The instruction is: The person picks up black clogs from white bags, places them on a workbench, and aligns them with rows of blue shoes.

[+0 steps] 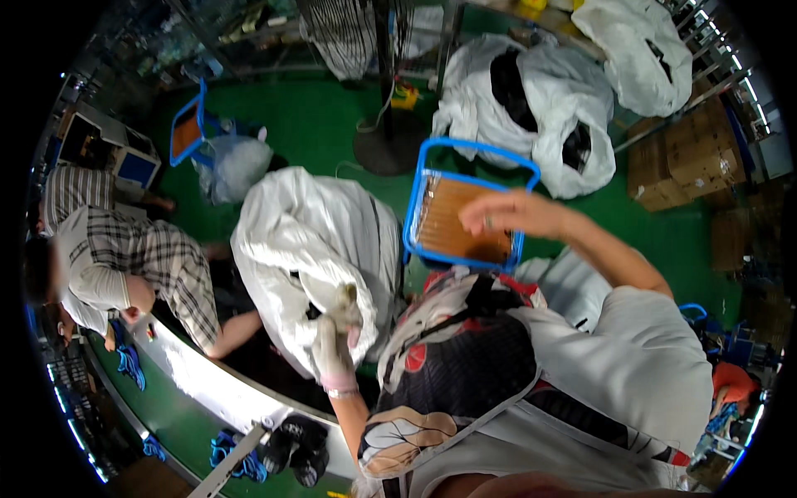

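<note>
My left hand (334, 353), in a pale glove with a band at the wrist, is at the mouth of a big white woven sack (320, 207). Its fingers blur against the sack's folds, so whether they grip the cloth cannot be told. Dark stuff shows in small gaps of the sack's opening. My right hand (506, 212) is bare, with a ring on one finger. It hovers over a blue-framed chair (432, 220) with a brown slatted seat, fingers stretched out and holding nothing.
A conveyor belt (187, 415) with a pale rim carries black shoes (295, 448) and blue shoes (228, 452). Two people bend beside it at left. A fan stand (386, 149) is beyond the sack. More white sacks (515, 91) and cardboard boxes (689, 153) stand at far right.
</note>
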A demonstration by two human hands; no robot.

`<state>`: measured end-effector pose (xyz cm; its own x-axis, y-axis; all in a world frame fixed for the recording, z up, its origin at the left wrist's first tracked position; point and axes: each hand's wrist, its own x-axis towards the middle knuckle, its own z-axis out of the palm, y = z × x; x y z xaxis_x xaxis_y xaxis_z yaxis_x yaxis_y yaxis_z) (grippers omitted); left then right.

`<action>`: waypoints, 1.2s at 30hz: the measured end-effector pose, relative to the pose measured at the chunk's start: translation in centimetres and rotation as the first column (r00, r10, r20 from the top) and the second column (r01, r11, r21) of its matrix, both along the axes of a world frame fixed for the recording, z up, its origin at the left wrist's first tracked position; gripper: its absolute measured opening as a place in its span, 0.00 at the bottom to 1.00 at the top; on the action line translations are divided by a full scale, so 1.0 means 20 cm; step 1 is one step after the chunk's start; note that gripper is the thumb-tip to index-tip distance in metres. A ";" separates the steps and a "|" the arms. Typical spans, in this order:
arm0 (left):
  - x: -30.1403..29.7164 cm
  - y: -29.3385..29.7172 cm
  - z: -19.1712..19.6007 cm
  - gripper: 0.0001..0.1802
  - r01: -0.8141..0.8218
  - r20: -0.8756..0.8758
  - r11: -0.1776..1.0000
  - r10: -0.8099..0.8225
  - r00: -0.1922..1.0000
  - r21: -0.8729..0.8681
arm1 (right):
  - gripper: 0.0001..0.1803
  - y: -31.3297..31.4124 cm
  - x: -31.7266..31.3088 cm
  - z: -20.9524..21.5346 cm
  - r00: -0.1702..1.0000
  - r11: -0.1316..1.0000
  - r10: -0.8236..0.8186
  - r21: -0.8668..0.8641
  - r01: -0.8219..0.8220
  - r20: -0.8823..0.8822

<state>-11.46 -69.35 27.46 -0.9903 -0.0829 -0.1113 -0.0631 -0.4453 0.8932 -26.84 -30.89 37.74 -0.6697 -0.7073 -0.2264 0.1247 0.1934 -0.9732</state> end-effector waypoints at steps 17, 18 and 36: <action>-0.50 0.39 -0.22 0.18 0.329 0.316 0.618 -0.135 0.939 -0.714 | 0.16 0.36 -0.09 0.36 0.913 0.919 -0.292 0.182 0.351 -0.285; -0.58 0.47 -0.17 0.18 0.406 0.397 0.693 -0.186 0.899 -0.596 | 0.17 0.37 -0.14 0.42 0.901 0.925 -0.275 0.166 0.343 -0.335; -1.35 1.25 -1.43 0.36 0.681 0.503 0.248 -0.512 0.696 -0.689 | 0.22 1.08 -0.62 0.91 0.421 0.692 -0.390 0.041 0.720 -0.819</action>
<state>-38.42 -44.41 -1.21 -0.7710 0.3953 -0.4993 -0.1434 0.6561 0.7409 -39.16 -9.36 56.00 -0.9165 -0.0908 0.3896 -0.3440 0.6758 -0.6519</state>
